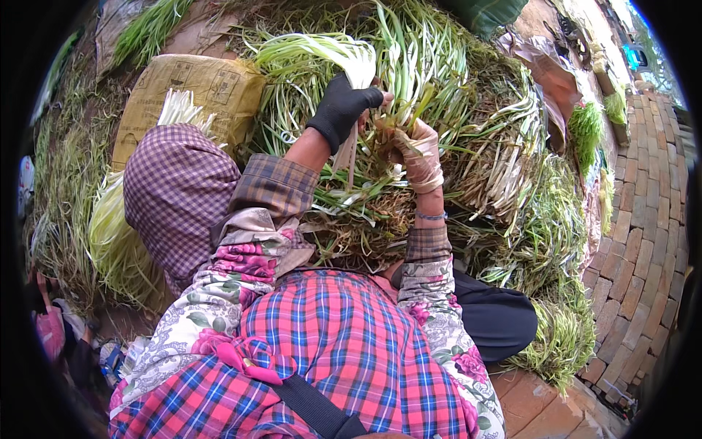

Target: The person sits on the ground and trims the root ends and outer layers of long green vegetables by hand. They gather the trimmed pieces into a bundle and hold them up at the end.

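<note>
My left hand (346,110), in a black fingerless glove, grips a bundle of pale leafy stalks (356,60), like garlic chives, whose tops bend over to the left. Thin pale ends hang below the fist. Close on its right, my right hand (419,153), in a thin translucent glove, has its fingers bent around some yellowed and brown leaves (392,137). Its fingertips are partly hidden among the leaves. Beyond and beneath both hands lies a large heap of loose green and white stalks (417,66).
Left of the heap sits a yellow printed sack (192,88), with white stalk ends beside it and a pale yellow bundle (120,241) nearer. Dried stalks (499,159) lie at the right. Bright green bunches (586,134) stand near a brick path (636,252). Another person's pink sleeve (50,329) shows at the lower left.
</note>
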`<action>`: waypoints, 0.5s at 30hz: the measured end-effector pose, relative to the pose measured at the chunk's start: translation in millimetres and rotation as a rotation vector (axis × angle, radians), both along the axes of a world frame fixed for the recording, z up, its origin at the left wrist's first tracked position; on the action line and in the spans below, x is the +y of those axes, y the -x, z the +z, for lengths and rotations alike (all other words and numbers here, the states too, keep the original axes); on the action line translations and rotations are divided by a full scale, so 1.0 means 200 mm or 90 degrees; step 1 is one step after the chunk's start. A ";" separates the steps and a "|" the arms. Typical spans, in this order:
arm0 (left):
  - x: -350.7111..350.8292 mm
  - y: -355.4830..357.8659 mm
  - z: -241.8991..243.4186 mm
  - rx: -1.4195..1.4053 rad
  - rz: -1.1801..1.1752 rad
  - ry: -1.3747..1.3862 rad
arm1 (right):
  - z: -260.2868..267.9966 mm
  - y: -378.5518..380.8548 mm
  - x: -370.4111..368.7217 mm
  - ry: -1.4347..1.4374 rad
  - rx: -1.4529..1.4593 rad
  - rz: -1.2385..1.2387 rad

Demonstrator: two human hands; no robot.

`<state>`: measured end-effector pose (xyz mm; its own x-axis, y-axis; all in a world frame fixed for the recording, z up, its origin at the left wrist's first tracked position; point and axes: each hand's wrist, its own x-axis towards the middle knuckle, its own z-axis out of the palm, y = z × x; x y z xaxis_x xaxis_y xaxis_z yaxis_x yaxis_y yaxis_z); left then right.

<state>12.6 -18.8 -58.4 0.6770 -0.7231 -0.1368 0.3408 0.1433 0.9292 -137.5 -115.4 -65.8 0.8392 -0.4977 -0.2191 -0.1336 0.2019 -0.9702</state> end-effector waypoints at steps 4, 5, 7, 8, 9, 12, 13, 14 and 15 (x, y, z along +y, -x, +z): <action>-0.04 -0.01 -0.10 -0.182 0.100 0.002 | -0.04 -0.04 0.02 0.106 -0.017 -0.026; -0.05 -0.01 -0.16 -0.249 0.144 0.024 | -0.06 -0.05 0.02 0.142 -0.020 -0.029; 0.00 0.00 -0.04 -0.151 0.089 -0.076 | -0.10 -0.04 0.00 0.165 -0.014 -0.049; 0.00 0.00 -0.02 -0.141 0.099 -0.094 | -0.13 -0.03 0.00 0.178 -0.008 -0.062; 0.01 0.00 -0.01 -0.132 0.112 -0.113 | -0.17 -0.01 -0.01 0.190 -0.003 -0.073; 0.02 -0.05 0.00 -0.108 0.134 -0.091 | -0.31 0.05 -0.14 0.287 0.201 -0.238; 0.02 -0.06 0.04 -0.065 0.116 -0.088 | -0.37 0.11 -0.22 0.373 0.407 -0.264; 0.04 -0.05 0.10 -0.029 0.104 -0.087 | -0.42 0.18 -0.29 0.368 0.379 -0.227; 0.04 -0.07 0.09 -0.025 0.095 -0.097 | -0.45 0.25 -0.34 0.364 0.353 -0.190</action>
